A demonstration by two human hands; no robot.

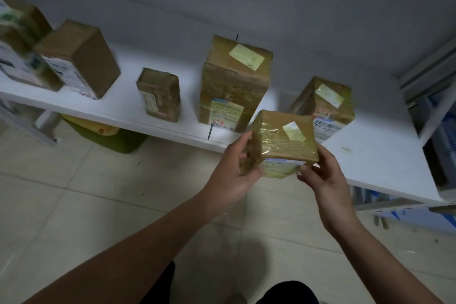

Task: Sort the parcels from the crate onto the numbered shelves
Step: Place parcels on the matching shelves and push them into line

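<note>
From the head camera, the small brown cardboard parcel wrapped in glossy clear tape with a pale yellow sticker (283, 140) is held in the air just in front of the white shelf board (375, 155), over its front edge and not yet resting on it; the left hand (234, 173) has thumb and fingers curled round the parcel's left end, while the right hand (323, 180) pinches only its lower right corner; the tape looks slick, so I judge that a slackened corner pinch could let the box twist or drop to the pale tiled floor (74, 192); the gap ahead is narrow, between the tall taped brown parcel standing upright (234, 86) and the squat taped parcel with a barcode label (325, 103), and a careless push could knock the tall one over or shove the squat one aside; no shelf numbers can be read, so a wrong slot is possible; further left stand a small brown parcel (159, 95) and a larger leaning brown box (79, 59); a green container with a yellow top (111, 136) sits under the shelf.
</note>
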